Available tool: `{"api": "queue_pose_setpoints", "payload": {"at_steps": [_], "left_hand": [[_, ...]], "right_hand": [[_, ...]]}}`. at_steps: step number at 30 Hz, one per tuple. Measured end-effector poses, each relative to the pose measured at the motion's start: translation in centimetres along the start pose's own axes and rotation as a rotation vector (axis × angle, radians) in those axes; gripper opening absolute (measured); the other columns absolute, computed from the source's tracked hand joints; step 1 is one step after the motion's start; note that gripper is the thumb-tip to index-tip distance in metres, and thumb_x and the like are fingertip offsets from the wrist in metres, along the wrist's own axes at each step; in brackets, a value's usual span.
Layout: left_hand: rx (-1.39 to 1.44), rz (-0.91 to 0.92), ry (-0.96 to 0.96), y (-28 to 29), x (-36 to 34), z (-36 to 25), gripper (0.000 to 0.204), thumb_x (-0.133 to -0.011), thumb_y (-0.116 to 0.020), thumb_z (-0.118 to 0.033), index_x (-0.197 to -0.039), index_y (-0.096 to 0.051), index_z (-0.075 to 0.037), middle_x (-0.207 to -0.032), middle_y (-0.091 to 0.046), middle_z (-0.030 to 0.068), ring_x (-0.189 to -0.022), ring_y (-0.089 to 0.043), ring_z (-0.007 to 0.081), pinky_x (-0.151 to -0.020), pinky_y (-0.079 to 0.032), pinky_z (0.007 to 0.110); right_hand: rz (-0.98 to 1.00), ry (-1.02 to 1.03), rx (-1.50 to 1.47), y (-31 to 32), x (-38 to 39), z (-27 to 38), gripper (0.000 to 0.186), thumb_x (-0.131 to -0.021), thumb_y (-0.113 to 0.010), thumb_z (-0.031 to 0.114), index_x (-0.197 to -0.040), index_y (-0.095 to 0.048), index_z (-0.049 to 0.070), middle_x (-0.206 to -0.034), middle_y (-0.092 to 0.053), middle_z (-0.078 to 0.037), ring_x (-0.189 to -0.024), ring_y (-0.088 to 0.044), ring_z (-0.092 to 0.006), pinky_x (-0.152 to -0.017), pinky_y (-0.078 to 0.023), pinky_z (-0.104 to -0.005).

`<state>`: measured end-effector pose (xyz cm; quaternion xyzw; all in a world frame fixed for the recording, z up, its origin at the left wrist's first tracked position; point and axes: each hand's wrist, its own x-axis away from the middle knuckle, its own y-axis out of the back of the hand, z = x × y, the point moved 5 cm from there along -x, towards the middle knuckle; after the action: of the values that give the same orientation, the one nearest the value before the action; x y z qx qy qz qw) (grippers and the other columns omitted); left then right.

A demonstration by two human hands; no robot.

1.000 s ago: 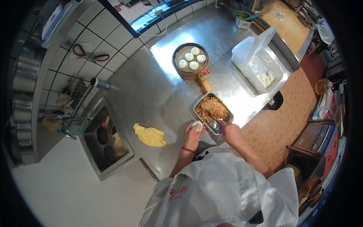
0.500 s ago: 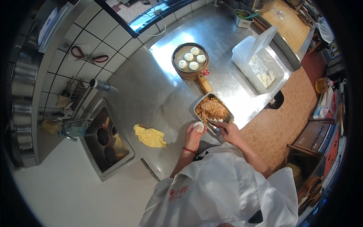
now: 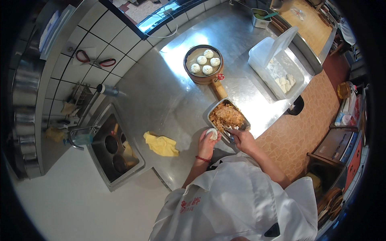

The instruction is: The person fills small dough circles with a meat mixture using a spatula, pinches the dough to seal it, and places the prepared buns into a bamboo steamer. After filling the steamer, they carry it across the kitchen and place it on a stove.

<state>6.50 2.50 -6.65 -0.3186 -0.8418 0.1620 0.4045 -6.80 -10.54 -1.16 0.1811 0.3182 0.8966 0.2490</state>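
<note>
A round white dough wrapper point(image 3: 212, 133) lies cupped in my left hand point(image 3: 206, 144), with a red bead bracelet at that wrist. My right hand point(image 3: 245, 141) grips a metal filling spatula, whose blade point(image 3: 230, 129) dips into the near side of the filling. The reddish-brown minced filling point(image 3: 226, 115) sits in a rectangular metal tray point(image 3: 213, 105), close in front of both hands. Beyond the tray stands a round bamboo steamer point(image 3: 203, 79) holding several white pleated buns point(image 3: 202, 60). Its wooden handle point(image 3: 219, 89) points toward the tray.
A translucent plastic box point(image 3: 265, 74) with dough pieces point(image 3: 286, 83) stands right, its lid raised. On the left of the steel counter point(image 3: 157, 90) lies a yellow cloth point(image 3: 161, 144), beside a sink point(image 3: 140, 165). Scissors point(image 3: 95, 62) hang on the tiled wall. A small metal container point(image 3: 260, 21) stands far back.
The view has shifted slightly. Both hands stay nearly in place, the left still holding the wrapper and the right still working the spatula at the tray's near side.
</note>
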Motion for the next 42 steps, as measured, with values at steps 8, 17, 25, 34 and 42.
{"api": "queue_pose_setpoints", "payload": {"at_steps": [8, 17, 25, 34, 42], "left_hand": [[-0.008, 0.024, 0.0, 0.1, -0.2, 0.2, 0.023, -0.095, -0.051, -0.014, -0.112, -0.053, 0.001, -0.104, -0.064, 0.0157, -0.094, -0.065, 0.0253, -0.085, -0.053, 0.038], [0.103, 0.111, 0.077, -4.5, 0.5, -0.9, 0.035, -0.1, -0.041, -0.022, -0.123, -0.048, 0.003, -0.116, -0.06, 0.0199, -0.111, -0.06, 0.0318, -0.098, -0.047, 0.044], [0.292, 0.23, 0.108, -8.4, -1.9, -1.6, 0.047, -0.104, -0.037, -0.036, -0.126, -0.045, 0.004, -0.121, -0.057, 0.0175, -0.118, -0.055, 0.0315, -0.102, -0.045, 0.044], [0.007, 0.142, -0.188, -7.8, -1.9, -2.9, 0.028, -0.102, -0.046, -0.021, -0.121, -0.048, -0.001, -0.114, -0.059, 0.0138, -0.103, -0.064, 0.0285, -0.087, -0.054, 0.038], [-0.11, 0.132, -0.235, -7.8, -1.5, -3.0, 0.024, -0.101, -0.048, -0.017, -0.12, -0.049, -0.003, -0.111, -0.06, 0.0128, -0.099, -0.066, 0.0279, -0.083, -0.057, 0.039]], "right_hand": [[0.058, -0.275, -0.752, -2.1, 1.6, -3.0, 0.021, -0.091, -0.058, 0.008, -0.11, -0.065, 0.001, -0.065, -0.058, -0.001, -0.054, -0.049, -0.0077, -0.05, -0.039, -0.0244], [-0.064, -0.265, -0.926, 0.7, 3.0, 0.4, 0.024, -0.092, -0.058, 0.006, -0.116, -0.062, 0.002, -0.065, -0.054, 0.004, -0.057, -0.045, -0.0023, -0.049, -0.032, -0.0208], [-0.274, 0.046, -0.079, 3.3, 3.6, 3.8, 0.042, -0.085, -0.057, -0.003, -0.124, -0.06, 0.012, -0.077, -0.056, -0.012, -0.066, -0.057, -0.0267, -0.06, -0.047, -0.0342], [-0.294, 0.018, -0.219, 6.2, 6.1, 3.8, 0.037, -0.085, -0.059, 0.0, -0.12, -0.063, 0.011, -0.076, -0.058, -0.013, -0.064, -0.057, -0.0269, -0.057, -0.046, -0.0352], [-0.234, 0.018, -0.189, 6.4, 5.0, 4.7, 0.035, -0.083, -0.06, 0.0, -0.116, -0.065, 0.01, -0.072, -0.057, -0.013, -0.061, -0.057, -0.028, -0.057, -0.046, -0.0357]]}}
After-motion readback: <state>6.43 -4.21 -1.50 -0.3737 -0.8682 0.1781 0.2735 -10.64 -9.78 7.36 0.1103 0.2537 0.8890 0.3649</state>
